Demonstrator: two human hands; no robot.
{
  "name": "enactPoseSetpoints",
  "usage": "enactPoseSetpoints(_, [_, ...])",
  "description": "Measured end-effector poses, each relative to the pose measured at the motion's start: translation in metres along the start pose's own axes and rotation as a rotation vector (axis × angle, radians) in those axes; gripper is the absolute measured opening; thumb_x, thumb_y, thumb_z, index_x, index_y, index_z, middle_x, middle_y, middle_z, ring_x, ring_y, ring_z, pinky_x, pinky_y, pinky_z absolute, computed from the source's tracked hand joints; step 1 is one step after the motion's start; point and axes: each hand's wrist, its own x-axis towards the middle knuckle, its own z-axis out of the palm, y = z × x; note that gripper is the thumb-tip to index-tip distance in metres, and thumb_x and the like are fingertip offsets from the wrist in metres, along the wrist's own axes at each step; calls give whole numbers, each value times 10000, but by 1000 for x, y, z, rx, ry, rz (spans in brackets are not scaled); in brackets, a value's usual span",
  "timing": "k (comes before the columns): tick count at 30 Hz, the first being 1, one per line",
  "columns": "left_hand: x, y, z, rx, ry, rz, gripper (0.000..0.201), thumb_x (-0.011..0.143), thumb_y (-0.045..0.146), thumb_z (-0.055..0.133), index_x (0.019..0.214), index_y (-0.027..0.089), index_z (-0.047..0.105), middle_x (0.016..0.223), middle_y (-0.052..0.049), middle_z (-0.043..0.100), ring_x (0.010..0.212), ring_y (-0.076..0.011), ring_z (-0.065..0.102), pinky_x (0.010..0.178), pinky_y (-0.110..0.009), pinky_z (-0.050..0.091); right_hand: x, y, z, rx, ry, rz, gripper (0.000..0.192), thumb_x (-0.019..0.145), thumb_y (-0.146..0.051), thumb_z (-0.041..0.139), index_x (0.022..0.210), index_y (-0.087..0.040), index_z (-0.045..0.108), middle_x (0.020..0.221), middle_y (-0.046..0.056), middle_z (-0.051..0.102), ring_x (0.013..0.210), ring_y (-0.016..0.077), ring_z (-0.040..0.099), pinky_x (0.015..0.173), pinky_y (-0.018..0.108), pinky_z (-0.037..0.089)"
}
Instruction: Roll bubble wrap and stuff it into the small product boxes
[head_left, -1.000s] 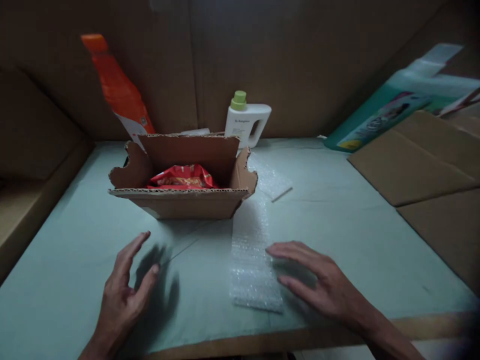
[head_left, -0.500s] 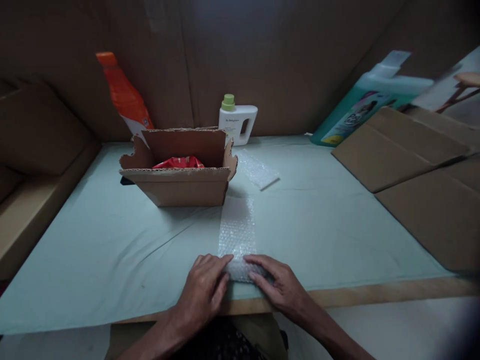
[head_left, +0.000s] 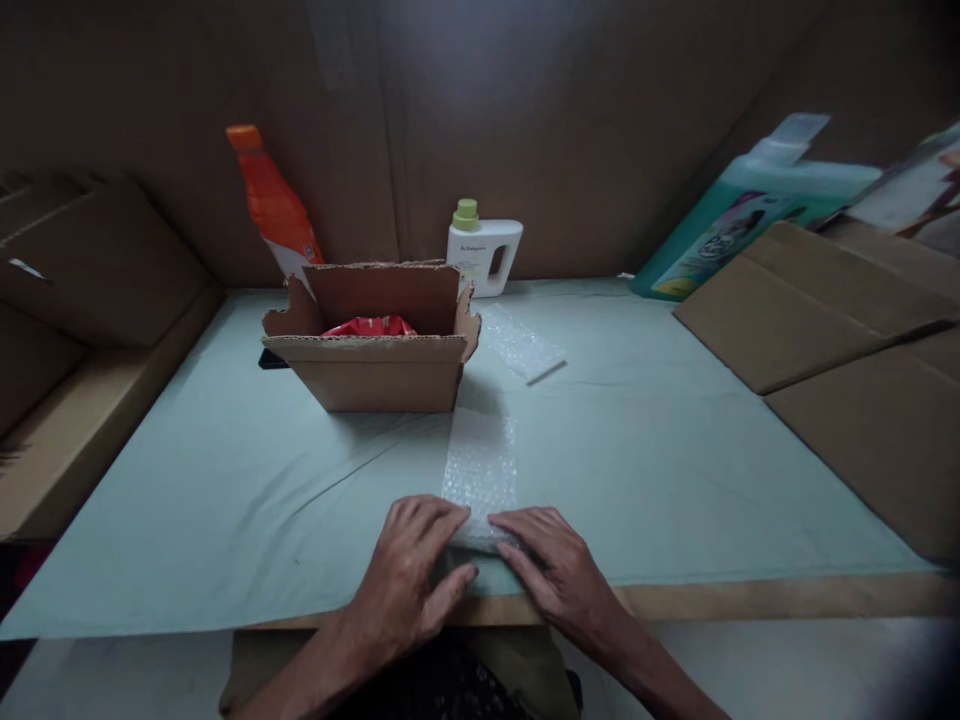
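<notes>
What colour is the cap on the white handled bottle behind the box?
Light green, on the white handled plastic bottle; head view shows it.

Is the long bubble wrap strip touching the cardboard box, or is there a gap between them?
Cannot tell. In the head view the far end of the bubble wrap strip reaches the shadow at the base of the cardboard box, so neither contact nor gap shows plainly.

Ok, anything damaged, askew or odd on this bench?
The cardboard box has ragged, torn flap edges at both ends. The orange bottle leans against the back wall, and the green bottle lies tilted on flat cardboard. Nothing looks spilled.
</notes>
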Motion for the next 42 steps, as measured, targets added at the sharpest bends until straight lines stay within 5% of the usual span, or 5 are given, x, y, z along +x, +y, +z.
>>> enactPoseSetpoints(9, [33,-22,15,150,12,-141,340,912,118,522,1246,148,575,1142,-142,653,1016,-282,589,867,-469,518,1,-1,-4,-224,82,-103,303,929,-230,612,1230,-194,621,1226,131,694,1112,277,646,900,442,525])
enactPoseSetpoints(17, [-1,-7,-1,-2,-48,3,482,908,103,506,1383,169,457,1117,-107,657,1022,-242,574,917,-432,492,4,3,-2,-27,-28,-14,316,962,-209,579,1278,-218,566,1048,59,742,922,206,668,803,360,545])
enactPoseSetpoints(24, [30,-28,9,159,10,-267,356,921,201,523,1264,143,593,1072,-144,657,966,-304,585,851,-507,513,9,1,-2,-266,38,-121,330,926,-228,616,1254,-185,605,1234,142,679,1110,291,627,902,468,506])
enactPoseSetpoints(33, [-12,-9,11,-906,271,-764,870,824,432,669,1540,162,256,1295,-173,584,1134,-265,614,976,-404,494,28,-1,10,113,62,109,233,942,-248,599,1162,-243,678,1013,58,765,904,200,717,796,321,585])
enactPoseSetpoints(42, [-9,-3,8,-1081,134,-606,786,784,337,681,1496,180,386,991,-46,612,799,-150,593,732,-271,483,11,-16,12,624,-190,350,500,902,-509,599,1338,-264,607,1219,111,709,1066,267,711,878,351,593])
